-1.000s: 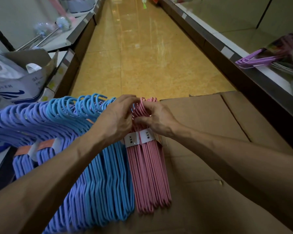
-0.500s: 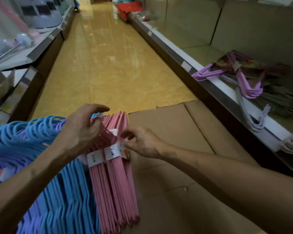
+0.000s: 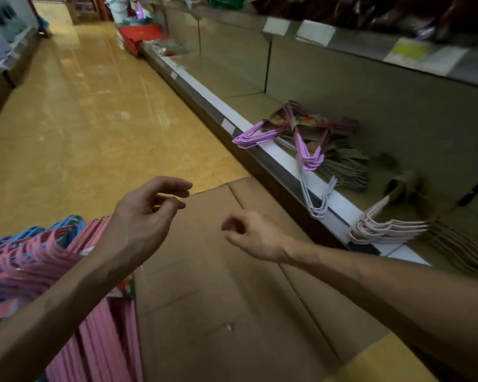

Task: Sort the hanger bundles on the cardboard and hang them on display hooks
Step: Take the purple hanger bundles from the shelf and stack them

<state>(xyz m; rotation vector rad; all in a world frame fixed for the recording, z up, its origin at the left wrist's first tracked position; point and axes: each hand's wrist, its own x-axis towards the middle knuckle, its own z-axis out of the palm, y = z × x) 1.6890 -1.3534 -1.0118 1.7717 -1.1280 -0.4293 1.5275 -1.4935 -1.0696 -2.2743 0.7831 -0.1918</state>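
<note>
Nearest, 7–8 o'clock: pink hanger bundles point(image 3: 39, 260) lie on the cardboard point(image 3: 232, 299), hooks pointing up-frame, blue hanger bundles point(image 3: 58, 226) just beyond them, partly hidden by the L forearm.

Change since half a sec ago: L hand point(image 3: 146, 216) was on the pink hooks and R hand point(image 3: 251, 232) was at the paper label; both are now off the pile and in the air over bare cardboard at centre frame. L grip: fingers loosely curled, empty. R grip: fingers curled into the palm, nothing visible inside, looks empty. View has also swung toward 2 o'clock, onto the shelf.

Meaning, as a guess: pink bundles are lined up next to blue, so sorting of that lot looks finished for now; hanging not started. No display hooks seen in frame, can't tell where they are.

Containers: lower shelf point(image 3: 260, 150) at 2–3 o'clock holds lilac hangers point(image 3: 255, 135) poking over its front lip, white wire hangers point(image 3: 315, 199) drooping over the edge, pale pink hangers point(image 3: 384, 226) further right. Brown card-wrapped packs behind them, contents unclear. Far aisle at 12: red goods, too blurred to name.
</note>
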